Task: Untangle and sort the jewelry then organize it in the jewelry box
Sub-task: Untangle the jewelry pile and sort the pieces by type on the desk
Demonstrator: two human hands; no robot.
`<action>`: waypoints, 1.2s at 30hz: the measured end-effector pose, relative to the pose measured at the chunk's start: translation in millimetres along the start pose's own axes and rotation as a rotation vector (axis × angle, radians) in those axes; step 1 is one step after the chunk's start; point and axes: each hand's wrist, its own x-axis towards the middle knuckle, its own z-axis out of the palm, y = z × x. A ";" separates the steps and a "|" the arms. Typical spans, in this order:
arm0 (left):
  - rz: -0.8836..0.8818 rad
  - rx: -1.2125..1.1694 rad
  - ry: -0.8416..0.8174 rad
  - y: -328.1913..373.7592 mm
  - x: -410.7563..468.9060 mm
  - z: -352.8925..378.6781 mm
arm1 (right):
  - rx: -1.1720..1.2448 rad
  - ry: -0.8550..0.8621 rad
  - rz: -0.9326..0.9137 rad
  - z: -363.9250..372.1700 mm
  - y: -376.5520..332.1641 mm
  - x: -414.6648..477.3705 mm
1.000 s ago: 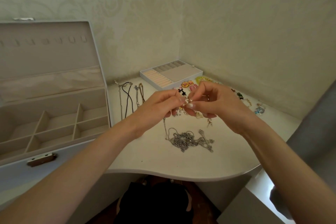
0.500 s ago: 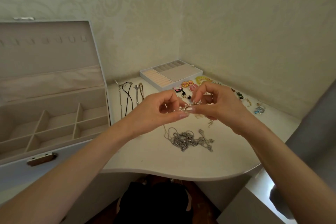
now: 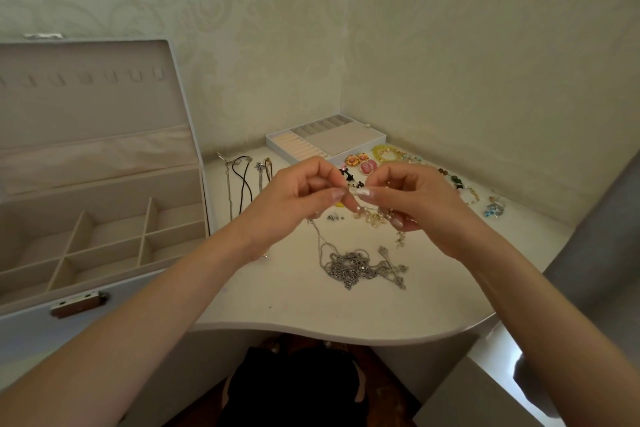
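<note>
Together, the left hand [image 3: 294,208] and right hand [image 3: 427,210] held a pinching grip on a pale pearl-beaded strand [image 3: 370,217] above tangled silver chains [image 3: 360,267] on the white counter [image 3: 294,305].

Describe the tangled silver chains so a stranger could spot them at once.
Find the open jewelry box on the left of the table. Move right along its near half. The chains lie there: the only grey, knotted heap, while other pieces are coloured or laid straight.
</note>
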 end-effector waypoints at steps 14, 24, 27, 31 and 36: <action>-0.001 0.052 0.123 -0.6 1.4 0.6 | 0.074 -0.171 0.005 -10.1 8.1 -1.4; -0.047 0.163 0.026 1.5 -2.2 7.7 | 0.191 -0.084 -0.009 -8.2 2.4 -1.1; -0.076 0.188 -0.006 0.1 -2.1 9.9 | 0.232 -0.081 -0.001 -7.4 2.1 -0.1; -0.144 0.132 -0.088 -2.2 -2.9 13.4 | 0.340 -0.092 -0.008 -7.4 1.6 -0.2; -0.260 -0.089 -0.158 -0.2 -5.8 17.8 | 0.363 -0.116 -0.043 -8.1 5.2 1.7</action>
